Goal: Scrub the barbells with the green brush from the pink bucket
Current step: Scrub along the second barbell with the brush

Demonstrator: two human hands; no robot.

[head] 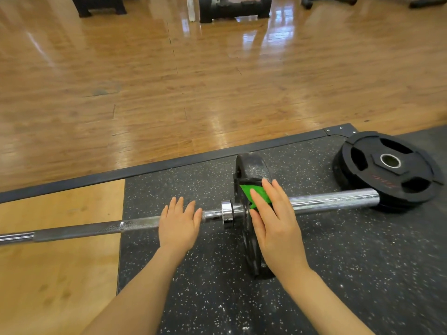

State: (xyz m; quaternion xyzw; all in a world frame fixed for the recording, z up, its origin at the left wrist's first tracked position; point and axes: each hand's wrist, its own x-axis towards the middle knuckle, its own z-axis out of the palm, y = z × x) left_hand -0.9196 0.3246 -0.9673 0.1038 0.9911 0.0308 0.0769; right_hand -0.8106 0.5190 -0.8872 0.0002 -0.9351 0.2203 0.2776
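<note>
A steel barbell (79,229) lies across the speckled black mat, with one black weight plate (250,170) standing upright on its sleeve. My left hand (180,224) rests flat on the bar just left of the collar, fingers straight. My right hand (275,222) presses the green brush (249,192) against the plate's outer face with straight fingers; most of the brush is hidden under the hand. White suds streak the top of the plate. The pink bucket is not in view.
A stack of black plates (389,170) lies flat at the right, under the tip of the bar's sleeve (336,200). The mat's black border (169,163) meets a glossy wooden floor. Dark gym equipment (233,8) and a white bottle (191,8) stand far back.
</note>
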